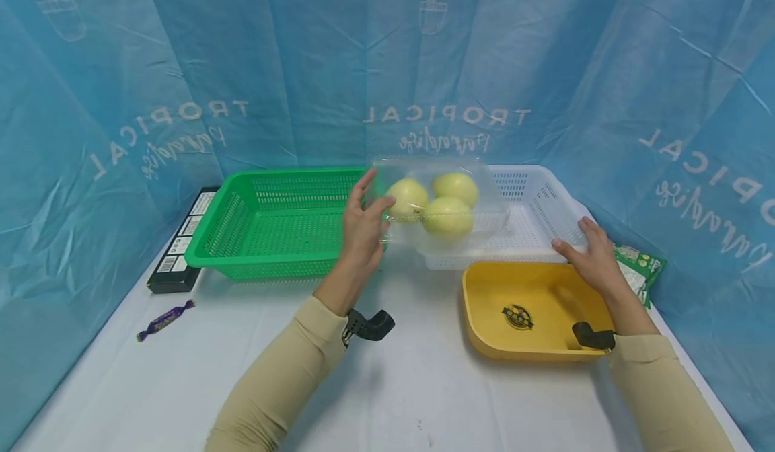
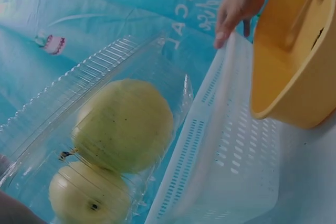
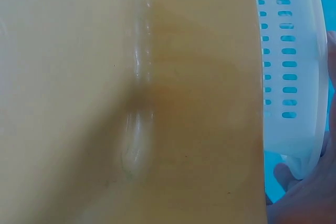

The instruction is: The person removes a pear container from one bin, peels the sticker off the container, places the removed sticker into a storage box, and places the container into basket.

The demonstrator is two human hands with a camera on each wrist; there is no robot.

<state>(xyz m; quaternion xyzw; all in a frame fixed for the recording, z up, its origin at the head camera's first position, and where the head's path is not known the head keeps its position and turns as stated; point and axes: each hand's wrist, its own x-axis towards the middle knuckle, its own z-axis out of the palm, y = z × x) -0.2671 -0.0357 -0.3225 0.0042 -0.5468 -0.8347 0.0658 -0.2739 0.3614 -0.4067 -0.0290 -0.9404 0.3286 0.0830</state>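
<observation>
My left hand (image 1: 363, 233) grips the left end of a clear plastic clamshell box (image 1: 493, 215). Three round yellow-green fruits (image 1: 448, 218) lie in it, two of them large in the left wrist view, one with a stem. The box is held above the table, over the left part of a white perforated basket (image 1: 533, 230). At that basket's right end, my right hand (image 1: 592, 253) holds the rim, thumb on the inner side. In the right wrist view, the basket's slotted wall (image 3: 290, 64) shows beside part of the hand.
A green perforated basket (image 1: 290, 233) stands left, beside a black box (image 1: 175, 280). A purple wrapped candy (image 1: 165, 320) lies in front of it. Below my right forearm stands a yellow tub (image 1: 514, 287). A green packet (image 1: 642, 267) lies at the far right. Blue sheeting hangs behind.
</observation>
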